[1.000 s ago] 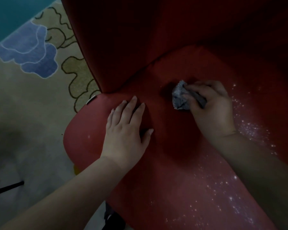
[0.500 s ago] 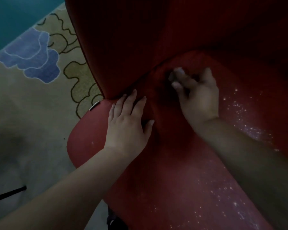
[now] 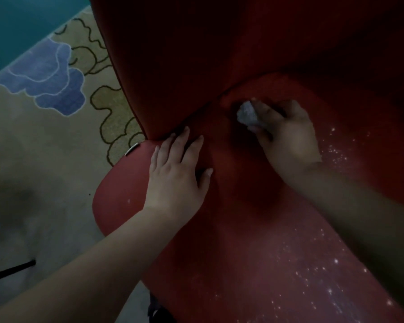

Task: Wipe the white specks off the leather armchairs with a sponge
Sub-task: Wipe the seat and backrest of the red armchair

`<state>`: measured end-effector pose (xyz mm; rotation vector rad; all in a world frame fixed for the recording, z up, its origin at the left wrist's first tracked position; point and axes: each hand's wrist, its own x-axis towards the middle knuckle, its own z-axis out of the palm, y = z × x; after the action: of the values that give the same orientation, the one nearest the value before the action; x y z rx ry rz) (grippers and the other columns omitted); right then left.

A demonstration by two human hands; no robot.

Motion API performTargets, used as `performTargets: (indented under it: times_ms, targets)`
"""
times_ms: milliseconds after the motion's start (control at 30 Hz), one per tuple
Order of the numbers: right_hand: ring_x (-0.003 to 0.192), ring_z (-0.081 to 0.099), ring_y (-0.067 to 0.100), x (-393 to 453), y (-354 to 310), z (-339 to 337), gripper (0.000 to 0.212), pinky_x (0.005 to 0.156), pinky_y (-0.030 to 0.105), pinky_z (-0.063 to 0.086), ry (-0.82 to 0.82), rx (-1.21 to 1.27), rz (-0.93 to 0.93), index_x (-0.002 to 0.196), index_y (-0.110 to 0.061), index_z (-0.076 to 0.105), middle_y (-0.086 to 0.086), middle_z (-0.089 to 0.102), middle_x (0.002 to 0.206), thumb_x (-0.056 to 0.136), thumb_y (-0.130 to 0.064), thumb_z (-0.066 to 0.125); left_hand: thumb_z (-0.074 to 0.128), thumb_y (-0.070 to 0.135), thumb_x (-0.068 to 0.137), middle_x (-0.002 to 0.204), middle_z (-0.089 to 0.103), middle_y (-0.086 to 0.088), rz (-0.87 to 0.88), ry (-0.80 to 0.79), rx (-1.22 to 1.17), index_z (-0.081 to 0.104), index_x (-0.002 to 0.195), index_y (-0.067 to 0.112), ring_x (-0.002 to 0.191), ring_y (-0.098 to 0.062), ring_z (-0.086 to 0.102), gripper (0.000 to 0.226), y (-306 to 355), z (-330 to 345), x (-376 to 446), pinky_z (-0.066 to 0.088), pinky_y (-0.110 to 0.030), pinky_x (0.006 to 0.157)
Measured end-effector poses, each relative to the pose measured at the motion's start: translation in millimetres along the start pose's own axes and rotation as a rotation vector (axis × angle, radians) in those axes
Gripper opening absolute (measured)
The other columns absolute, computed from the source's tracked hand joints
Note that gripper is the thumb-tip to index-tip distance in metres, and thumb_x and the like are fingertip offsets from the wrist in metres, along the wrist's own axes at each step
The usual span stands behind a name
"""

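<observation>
Two hands are on the red armchair seat, and the next wipe turns on which way the white specks lie from the hand with the sponge.

Farthest left, the left hand lies flat on the seat, fingers straight and a little spread, tips close to the crease where seat meets back. It holds nothing and looks to be steadying the chair. The leather around it is almost free of specks, bar one small dot just outside its wrist.

Next across, the right hand has its fingers curled round a crumpled grey sponge, which sticks out on the side toward the left hand and sits on the seat close to the crease.

Past that hand's knuckles, on the side away from the left hand, the specks start just beside the wrist. They run in a long band along the forearm toward the front edge, thickest nearest the person.

So the dirty patch lies behind and outside the grip, not ahead of it. In my judgement the sponge must travel outward and back along that band, and the right hand is plainly the nearer one.
</observation>
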<state>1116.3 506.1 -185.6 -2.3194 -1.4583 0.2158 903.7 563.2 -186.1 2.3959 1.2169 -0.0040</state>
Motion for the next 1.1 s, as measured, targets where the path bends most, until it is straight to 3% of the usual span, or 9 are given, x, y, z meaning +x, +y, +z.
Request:
performTargets:
  times_ms: [133, 267, 433, 567, 667, 733, 867, 967, 1100]
  targets:
    - [0.115, 0.050, 0.030, 9.4, -18.4, 12.8, 0.042, 0.098, 0.037, 0.041, -0.051, 0.123, 0.093, 0.135, -0.019, 0.053, 0.014, 0.053, 0.125, 0.093, -0.027, 0.056, 0.045, 0.049, 0.090, 0.158, 0.017, 0.001, -0.002, -0.002, 0.005, 0.028, 0.149, 0.027, 0.145, -0.021, 0.009, 0.064, 0.6, 1.1, -0.8, 0.010, -0.044, 0.119]
    - [0.098, 0.055, 0.030, -23.8, -19.6, 3.6, 0.040, 0.083, 0.041, 0.049, -0.099, 0.106, -0.125, 0.129, -0.017, 0.059, 0.015, 0.057, 0.111, 0.089, -0.020, 0.065, 0.046, 0.047, 0.091, 0.158, 0.018, 0.001, -0.008, 0.003, -0.002, 0.029, 0.148, 0.026, 0.145, -0.021, 0.010, 0.064, 2.4, 0.1, -1.1, 0.009, -0.043, 0.119]
    - [0.109, 0.053, 0.030, 18.8, 23.6, -6.1, 0.035, 0.090, 0.035, 0.042, 0.061, 0.014, 0.183, 0.125, -0.020, 0.060, 0.014, 0.057, 0.121, 0.091, -0.022, 0.055, 0.045, 0.048, 0.090, 0.158, 0.019, 0.001, 0.013, -0.004, 0.016, 0.029, 0.149, 0.023, 0.145, -0.021, 0.011, 0.066, 6.3, -0.2, 2.0, 0.009, -0.041, 0.118]
    - [0.100, 0.049, 0.007, 11.7, -12.6, 9.7, 0.029, 0.084, 0.011, 0.034, -0.017, 0.066, 0.062, 0.118, -0.017, 0.064, 0.000, 0.057, 0.109, 0.092, -0.026, 0.054, 0.046, 0.047, 0.090, 0.158, 0.019, 0.001, 0.007, -0.001, 0.029, 0.030, 0.148, 0.022, 0.145, -0.022, 0.012, 0.065, 12.6, 2.0, 6.5, 0.012, -0.042, 0.118]
    - [0.104, 0.053, 0.022, -24.8, -10.0, 6.5, 0.033, 0.088, 0.032, 0.041, -0.111, 0.045, -0.154, 0.114, -0.023, 0.065, 0.003, 0.060, 0.112, 0.093, -0.039, 0.045, 0.045, 0.048, 0.090, 0.159, 0.017, 0.002, 0.004, -0.012, 0.022, 0.028, 0.149, 0.023, 0.146, -0.020, 0.009, 0.066, 16.7, 2.4, 8.9, 0.011, -0.042, 0.118]
    - [0.098, 0.058, 0.020, -22.8, 22.8, -9.2, 0.039, 0.082, 0.031, 0.044, 0.002, -0.128, -0.196, 0.106, -0.024, 0.063, -0.002, 0.062, 0.103, 0.088, -0.053, 0.045, 0.044, 0.050, 0.090, 0.159, 0.014, 0.004, 0.021, -0.028, 0.024, 0.027, 0.149, 0.025, 0.146, -0.019, 0.007, 0.066, 19.9, 2.8, 11.7, 0.011, -0.042, 0.118]
    - [0.101, 0.058, 0.037, 21.3, 70.0, -24.3, 0.039, 0.092, 0.047, 0.047, 0.088, -0.019, 0.170, 0.126, -0.017, 0.059, 0.017, 0.058, 0.113, 0.091, -0.033, 0.061, 0.040, 0.051, 0.091, 0.160, 0.009, 0.005, 0.064, -0.047, 0.037, 0.023, 0.150, 0.026, 0.146, -0.017, 0.004, 0.067, 33.3, 5.9, 21.7, 0.008, -0.040, 0.119]
    - [0.110, 0.055, 0.029, 22.9, 46.1, -9.9, 0.036, 0.097, 0.034, 0.044, 0.031, 0.047, 0.143, 0.128, -0.012, 0.057, 0.015, 0.057, 0.121, 0.094, -0.021, 0.055, 0.041, 0.050, 0.091, 0.161, 0.009, 0.003, 0.087, -0.049, 0.047, 0.025, 0.150, 0.025, 0.147, -0.019, 0.005, 0.066, 47.9, 10.8, 30.1, 0.012, -0.044, 0.119]
    - [0.100, 0.050, 0.019, -26.8, 37.9, -6.6, 0.039, 0.087, 0.031, 0.043, -0.048, -0.013, -0.140, 0.123, -0.021, 0.058, 0.008, 0.055, 0.115, 0.095, -0.041, 0.039, 0.043, 0.048, 0.090, 0.161, 0.010, 0.003, 0.104, -0.052, 0.037, 0.027, 0.150, 0.024, 0.146, -0.019, 0.006, 0.066, 61.1, 15.4, 36.7, 0.015, -0.046, 0.118]
